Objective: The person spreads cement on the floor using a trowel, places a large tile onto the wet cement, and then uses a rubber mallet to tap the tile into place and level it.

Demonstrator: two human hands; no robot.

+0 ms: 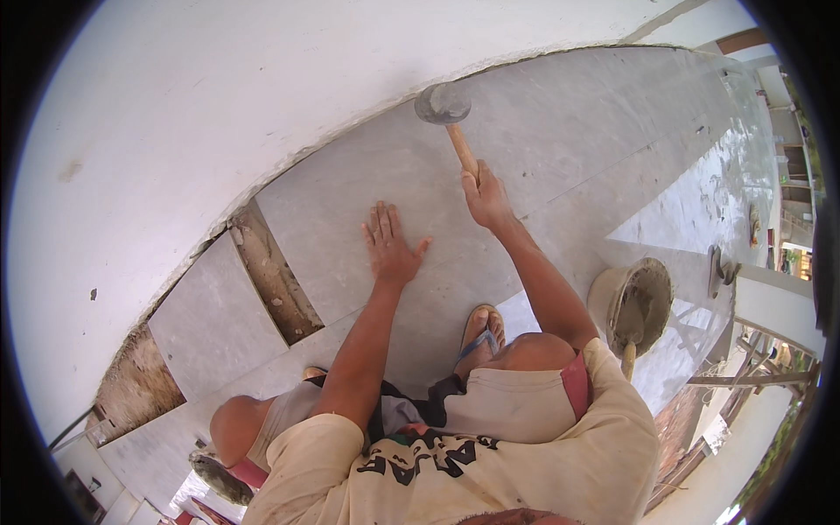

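A rubber mallet with a dark grey head (443, 103) and a wooden handle is gripped in my right hand (481, 194), the head up near the white wall's base. My left hand (390, 249) lies flat, fingers apart, on a large grey floor tile (328, 192). Left of that tile is a narrow strip of rough exposed bed (278, 280), beside another grey tile (208, 319), with a second rough uncovered patch (140, 385) farther left along the wall.
A white wall (201, 79) borders the tiles along the top and left. At my right stands a bucket (604, 297) of grey mortar with a handled tool in it. My sandalled foot (479, 337) rests below my hands. Dark footwear (716, 271) lies farther right; another muddy container (219, 477) is at lower left.
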